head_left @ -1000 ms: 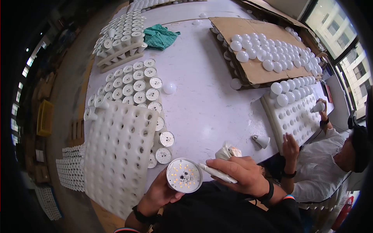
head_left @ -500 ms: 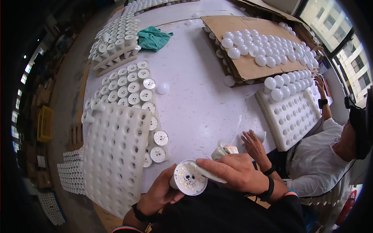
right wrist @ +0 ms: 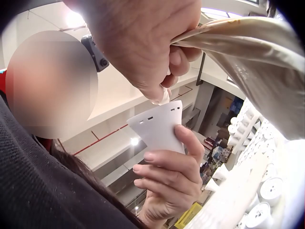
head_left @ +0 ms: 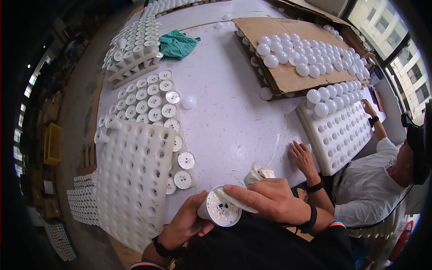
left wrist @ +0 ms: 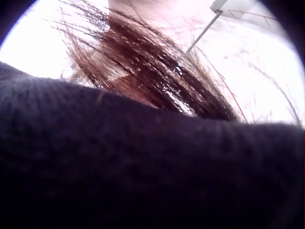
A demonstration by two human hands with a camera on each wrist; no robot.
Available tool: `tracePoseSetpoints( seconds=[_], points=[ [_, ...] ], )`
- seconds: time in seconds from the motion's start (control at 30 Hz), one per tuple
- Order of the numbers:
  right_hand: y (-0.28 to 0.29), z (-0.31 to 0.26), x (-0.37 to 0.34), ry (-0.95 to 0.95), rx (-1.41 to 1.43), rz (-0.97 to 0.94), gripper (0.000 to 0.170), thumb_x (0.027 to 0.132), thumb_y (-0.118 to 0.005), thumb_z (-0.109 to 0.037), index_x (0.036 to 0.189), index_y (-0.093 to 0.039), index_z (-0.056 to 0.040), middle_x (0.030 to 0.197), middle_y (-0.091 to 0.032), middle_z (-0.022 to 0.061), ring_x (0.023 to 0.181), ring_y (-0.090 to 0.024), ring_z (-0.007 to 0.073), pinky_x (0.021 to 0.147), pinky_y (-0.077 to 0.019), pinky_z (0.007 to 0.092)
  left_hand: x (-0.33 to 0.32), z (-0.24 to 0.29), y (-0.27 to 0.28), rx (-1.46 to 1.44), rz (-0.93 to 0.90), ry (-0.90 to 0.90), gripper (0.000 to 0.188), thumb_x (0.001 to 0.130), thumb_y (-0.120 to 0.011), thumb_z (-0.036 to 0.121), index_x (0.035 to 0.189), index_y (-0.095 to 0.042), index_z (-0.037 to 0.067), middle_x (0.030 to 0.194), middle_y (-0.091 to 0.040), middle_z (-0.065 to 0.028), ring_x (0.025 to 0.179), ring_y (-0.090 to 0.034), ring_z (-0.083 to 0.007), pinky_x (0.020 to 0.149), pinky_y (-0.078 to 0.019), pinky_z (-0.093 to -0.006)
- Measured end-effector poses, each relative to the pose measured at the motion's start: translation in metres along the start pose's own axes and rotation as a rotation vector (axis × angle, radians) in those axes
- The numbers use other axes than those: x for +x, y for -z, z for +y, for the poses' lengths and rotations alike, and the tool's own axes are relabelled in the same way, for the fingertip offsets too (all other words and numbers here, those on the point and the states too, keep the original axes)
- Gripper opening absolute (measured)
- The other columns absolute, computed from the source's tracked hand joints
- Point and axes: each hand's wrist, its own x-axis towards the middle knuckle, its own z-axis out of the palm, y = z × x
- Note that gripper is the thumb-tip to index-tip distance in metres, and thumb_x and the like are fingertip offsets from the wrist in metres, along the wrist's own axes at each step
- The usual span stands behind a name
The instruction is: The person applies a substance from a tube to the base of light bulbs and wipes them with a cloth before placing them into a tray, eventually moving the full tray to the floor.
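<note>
My left hand (head_left: 183, 219) grips a white LED bulb housing (head_left: 224, 215), its open face with the LED board tilted toward the head camera. In the right wrist view its cone-shaped wall (right wrist: 164, 131) shows slots near the rim, with fingers and thumb around it. My right hand (head_left: 274, 201) squeezes a soft white plastic bag (head_left: 258, 174), twisted like a piping bag. Its narrow end meets the housing's rim, partly hidden by my fingers. The bag's loose part (right wrist: 259, 62) hangs out behind the hand. Dark cloth (left wrist: 143, 167) and hair fill the left wrist view; no hand shows there.
On the left stand a foam tray (head_left: 130, 180) with holes and rows of LED housings (head_left: 148, 101). Bulb covers (head_left: 310, 56) sit on cardboard at the right. Another person's hand (head_left: 303, 158) rests on the table beside a second foam tray (head_left: 335, 139).
The housing has shifted slightly right, and the bag's tip now lies over its upper rim. The other person's hand has come down where a bulb housing lay on the table.
</note>
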Motion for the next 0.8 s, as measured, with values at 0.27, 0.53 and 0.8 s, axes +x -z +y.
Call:
tracePoseSetpoints(
  seconds=[0.27, 0.53, 0.8],
  points=[
    [-0.001, 0.001, -0.003, -0.002, 0.004, 0.021, 0.052, 0.061, -0.066, -0.008, 0.112, -0.055, -0.0034, 0.058, -0.041, 0.0003, 0.045, -0.046, 0.0118, 0.041, -0.0365, 0.0270, 0.000, -0.002, 0.002, 0.014, 0.004, -0.009, 0.046, 0.090, -0.034, 0.043, 0.095, -0.051, 0.000, 0.067, -0.056, -0.0106, 0.042, -0.053, -0.0173, 0.031, -0.0397, -0.0236],
    [0.001, 0.000, -0.003, -0.045, -0.008, 0.011, 0.040, 0.061, -0.061, -0.009, 0.099, -0.054, -0.0019, 0.063, -0.042, 0.0029, 0.048, -0.050, 0.0150, 0.042, -0.0394, 0.0285, -0.007, -0.007, 0.004, -0.057, 0.049, -0.271, 0.039, 0.086, -0.050, 0.028, 0.114, -0.046, 0.000, 0.101, -0.057, -0.0140, 0.083, -0.061, -0.0212, 0.061, -0.0534, -0.0319],
    [0.002, 0.000, -0.003, -0.085, 0.020, -0.057, 0.022, 0.065, -0.058, -0.009, 0.084, -0.048, -0.0035, 0.065, -0.045, 0.0058, 0.050, -0.053, 0.0181, 0.043, -0.0412, 0.0308, -0.015, -0.005, -0.001, 0.052, 0.063, -0.451, 0.038, 0.073, -0.055, 0.000, 0.110, -0.052, 0.000, 0.117, -0.047, -0.0173, 0.109, -0.048, -0.0272, 0.092, -0.0405, -0.0400]
  ],
)
